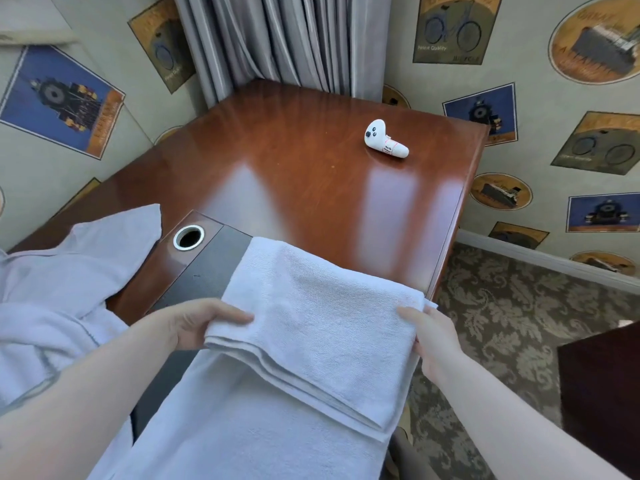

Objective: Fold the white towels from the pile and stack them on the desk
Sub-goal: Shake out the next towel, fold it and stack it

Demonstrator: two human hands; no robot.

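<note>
— Head view, lower centre of the frame?
— White towel [311, 327], partly folded, upper layers doubled back over the long part running down to the bottom edge. Lying across the near end of the glossy wooden surface [304, 174], its right side past the surface's right edge.
— Left hand [204, 323]?
— Gripping the towel's left folded edge, thumb on top, fingers tucked under the cloth.
— Right hand [429, 337]?
— Pinching the towel's right edge, thumb lying on the top layer, fingers hidden beneath.
— Left side of the frame?
— Pile of white towels [59, 289], rumpled, resting on the surface's left end, one corner poking up toward a round metal-rimmed cable hole [189, 237].
— Under the towel?
— Dark panel [211, 265], set into the surface beside the hole, partly covered.
— Upper right of the surface?
— Small white ghost-like toy [384, 138] with black dots, on its side, well apart from the towel.
— Around?
— Grey curtain [277, 39] at top centre, wallpaper with train and bicycle prints, patterned carpet [512, 313] at right.
</note>
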